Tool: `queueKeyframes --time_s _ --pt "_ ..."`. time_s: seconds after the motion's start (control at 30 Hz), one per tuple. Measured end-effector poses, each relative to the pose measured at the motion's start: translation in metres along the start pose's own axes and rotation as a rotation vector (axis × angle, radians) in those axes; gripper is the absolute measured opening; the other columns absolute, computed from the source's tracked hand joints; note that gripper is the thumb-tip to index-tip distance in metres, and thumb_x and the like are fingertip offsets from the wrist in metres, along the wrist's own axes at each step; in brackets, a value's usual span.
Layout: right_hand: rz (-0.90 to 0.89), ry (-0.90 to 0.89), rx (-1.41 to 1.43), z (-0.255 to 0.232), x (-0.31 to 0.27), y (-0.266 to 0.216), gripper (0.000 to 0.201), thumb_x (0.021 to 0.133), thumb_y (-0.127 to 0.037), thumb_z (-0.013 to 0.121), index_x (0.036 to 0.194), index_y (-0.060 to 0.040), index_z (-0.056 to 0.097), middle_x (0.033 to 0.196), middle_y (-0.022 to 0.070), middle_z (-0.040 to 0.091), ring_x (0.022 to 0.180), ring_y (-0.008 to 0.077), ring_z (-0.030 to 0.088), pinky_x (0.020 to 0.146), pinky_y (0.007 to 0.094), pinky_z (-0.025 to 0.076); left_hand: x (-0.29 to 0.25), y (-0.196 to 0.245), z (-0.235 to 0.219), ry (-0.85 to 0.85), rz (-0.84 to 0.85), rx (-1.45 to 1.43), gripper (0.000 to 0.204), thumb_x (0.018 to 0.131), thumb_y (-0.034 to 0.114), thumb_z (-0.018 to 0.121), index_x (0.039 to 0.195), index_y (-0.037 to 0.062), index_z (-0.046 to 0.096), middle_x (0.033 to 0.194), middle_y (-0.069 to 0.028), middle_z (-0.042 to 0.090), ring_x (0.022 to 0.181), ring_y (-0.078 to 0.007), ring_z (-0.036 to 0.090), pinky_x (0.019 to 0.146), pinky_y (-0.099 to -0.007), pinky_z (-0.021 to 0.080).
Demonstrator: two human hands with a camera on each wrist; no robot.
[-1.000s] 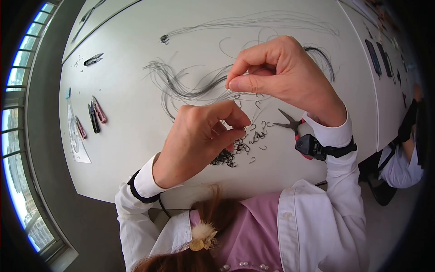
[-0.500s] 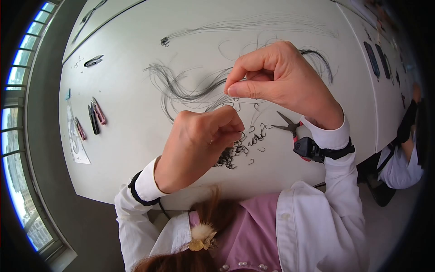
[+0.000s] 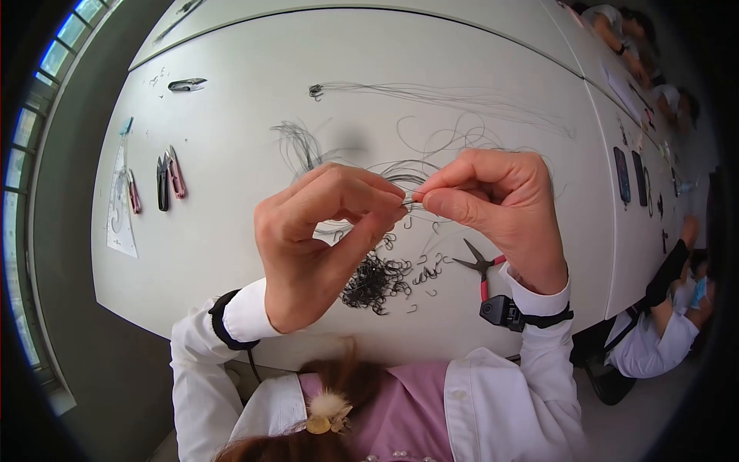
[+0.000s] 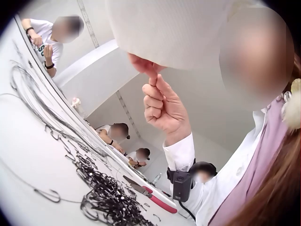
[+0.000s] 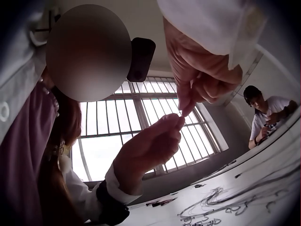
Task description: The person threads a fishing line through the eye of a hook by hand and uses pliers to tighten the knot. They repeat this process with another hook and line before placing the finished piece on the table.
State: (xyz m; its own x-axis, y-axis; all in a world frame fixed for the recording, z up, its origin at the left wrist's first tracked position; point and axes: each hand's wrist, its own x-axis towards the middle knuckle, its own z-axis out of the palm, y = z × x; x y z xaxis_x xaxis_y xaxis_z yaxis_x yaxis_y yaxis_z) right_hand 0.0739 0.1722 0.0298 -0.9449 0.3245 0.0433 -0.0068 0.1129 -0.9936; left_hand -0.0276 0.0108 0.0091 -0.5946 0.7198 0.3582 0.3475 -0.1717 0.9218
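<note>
In the head view, my left hand (image 3: 323,239) and right hand (image 3: 500,208) meet fingertip to fingertip above the table. Thumb and forefinger of each pinch a thin dark piece (image 3: 412,202) that spans the small gap; I cannot tell whether it is a hook shank or line. Below the hands lies a pile of black fishhooks (image 3: 376,281), with loose hooks scattered around it. A bundle of dark fishing line (image 3: 408,171) runs behind the fingers, partly hidden by them. The left wrist view shows a single hook (image 4: 49,194) with a line near the pile.
Red-handled pliers (image 3: 482,267) lie open right of the pile. Thread snips, black (image 3: 162,185) and pink (image 3: 176,173), sit at the left beside a clear set square (image 3: 123,215). Farther back are hooks with long lines (image 3: 315,91). Other people (image 4: 115,134) sit farther along.
My hands, apart before, have come together at the fingertips. The left has risen toward the right one, which has come lower. The head view has tilted up, showing more of the room.
</note>
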Motion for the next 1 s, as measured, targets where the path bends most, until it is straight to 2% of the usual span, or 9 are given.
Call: queueKeyframes --time_s 0.17,0.27,0.3,0.37,0.4,0.47,0.57,0.87,1.0 --pt "0.016 0.006 -0.052 0.003 -0.001 0.001 0.003 0.079 -0.002 0.066 0.078 0.0018 0.066 0.050 -0.0087 0.043 0.048 -0.0013 0.032 0.044 0.0179 0.024 0.000 -0.003 0.002 0.014 -0.035 -0.036 0.008 0.077 -0.010 0.061 0.081 -0.0037 0.059 0.083 -0.0115 0.062 0.071 -0.0144 0.062 0.063 -0.0247 0.053" --pt "0.018 0.006 -0.110 0.002 -0.002 0.000 0.001 0.075 0.000 0.066 0.075 0.0006 0.065 0.049 -0.0070 0.039 0.048 0.0002 0.032 0.044 0.0194 0.024 0.001 -0.004 0.002 -0.011 -0.023 0.039 0.010 0.074 -0.007 0.066 0.081 -0.0010 0.061 0.083 -0.0086 0.063 0.071 -0.0125 0.062 0.062 -0.0238 0.051" --pt "0.018 0.001 -0.114 0.003 -0.002 0.000 0.001 0.075 0.000 0.066 0.075 0.0006 0.065 0.049 -0.0070 0.039 0.048 0.0002 0.032 0.044 0.0194 0.024 0.003 0.000 0.003 -0.066 -0.078 0.111 0.012 0.073 -0.005 0.068 0.080 0.0002 0.061 0.082 -0.0068 0.064 0.070 -0.0119 0.062 0.062 -0.0235 0.050" --pt "-0.164 0.060 -0.388 0.006 -0.002 0.003 0.004 0.071 0.002 0.066 0.072 -0.0020 0.063 0.050 -0.0030 0.038 0.047 0.0035 0.033 0.043 0.0214 0.025 0.002 -0.002 0.004 -0.118 -0.114 0.211 0.015 0.068 0.000 0.073 0.076 0.0022 0.061 0.079 -0.0036 0.066 0.065 -0.0114 0.062 0.061 -0.0229 0.048" --pt "-0.164 0.056 -0.390 0.008 -0.003 0.001 0.004 0.071 0.002 0.066 0.072 -0.0020 0.063 0.050 -0.0030 0.038 0.047 0.0035 0.033 0.043 0.0214 0.025 0.001 -0.003 0.004 -0.114 -0.115 0.209 0.015 0.068 0.000 0.073 0.076 0.0022 0.061 0.079 -0.0036 0.066 0.065 -0.0114 0.062 0.061 -0.0229 0.048" --pt "-0.256 0.044 -0.575 0.012 -0.005 -0.004 0.008 0.068 0.003 0.066 0.070 -0.0039 0.062 0.053 0.0010 0.043 0.046 0.0075 0.037 0.041 0.0236 0.028 0.001 -0.004 0.003 -0.127 -0.064 0.291 0.013 0.068 -0.001 0.072 0.075 0.0008 0.062 0.076 -0.0052 0.066 0.064 -0.0121 0.062 0.061 -0.0230 0.048" --pt "-0.304 0.076 -0.657 0.016 -0.008 -0.004 0.009 0.068 0.003 0.066 0.071 -0.0048 0.062 0.056 0.0020 0.048 0.045 0.0098 0.040 0.041 0.0247 0.031 0.000 -0.004 0.003 -0.106 -0.074 0.297 0.013 0.067 -0.002 0.072 0.075 0.0003 0.062 0.074 -0.0057 0.066 0.063 -0.0126 0.061 0.061 -0.0238 0.049" --pt "-0.350 0.160 -0.689 0.023 -0.010 -0.003 0.010 0.069 0.002 0.067 0.073 -0.0051 0.063 0.058 0.0028 0.052 0.044 0.0110 0.045 0.040 0.0247 0.034 -0.001 -0.003 0.002 -0.054 -0.026 0.345 0.011 0.070 -0.006 0.069 0.078 -0.0010 0.063 0.076 -0.0068 0.066 0.066 -0.0112 0.062 0.061 -0.0229 0.050" --pt "-0.400 0.168 -0.729 0.023 -0.010 -0.002 0.010 0.069 0.003 0.068 0.074 -0.0051 0.064 0.059 0.0029 0.054 0.044 0.0123 0.048 0.039 0.0248 0.035 0.005 -0.010 -0.002 -0.061 -0.129 0.092 0.007 0.073 -0.004 0.068 0.078 -0.0010 0.063 0.077 -0.0075 0.066 0.067 -0.0110 0.061 0.062 -0.0230 0.050"
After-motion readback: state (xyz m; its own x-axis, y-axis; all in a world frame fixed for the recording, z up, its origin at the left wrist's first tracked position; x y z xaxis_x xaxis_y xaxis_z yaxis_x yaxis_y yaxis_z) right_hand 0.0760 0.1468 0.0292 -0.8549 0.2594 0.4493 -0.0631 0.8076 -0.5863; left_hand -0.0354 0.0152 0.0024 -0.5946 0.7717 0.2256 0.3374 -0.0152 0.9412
